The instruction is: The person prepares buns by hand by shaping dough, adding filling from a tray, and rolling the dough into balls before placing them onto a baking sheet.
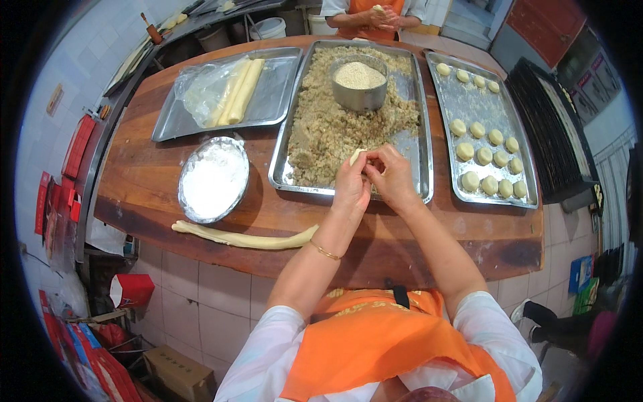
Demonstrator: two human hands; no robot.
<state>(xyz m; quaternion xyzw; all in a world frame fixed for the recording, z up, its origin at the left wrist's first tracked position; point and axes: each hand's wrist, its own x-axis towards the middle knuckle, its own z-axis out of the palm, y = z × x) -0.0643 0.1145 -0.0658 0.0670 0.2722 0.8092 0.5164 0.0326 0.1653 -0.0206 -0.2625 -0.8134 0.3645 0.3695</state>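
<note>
My left hand (351,179) is closed round a small pale dough piece (356,157) over the near part of a metal tray of crumbly brown filling (320,141). My right hand (390,175) meets it from the right with bent fingers pinched on the piece, which is mostly hidden by the fingers. A long dough rope (234,236) lies on the wooden table (134,187) left of my forearms. Above the rope stands a metal bowl of white flour (211,177). A round metal container of pale seeds (358,94) rests in the filling.
At left, a tray (161,130) holds dough logs (238,90) and plastic. At right, another tray (526,191) holds several dough rounds (489,184). A co-worker's hands (382,19) hold something pale across the table. Black stacked racks (549,127) stand at the right.
</note>
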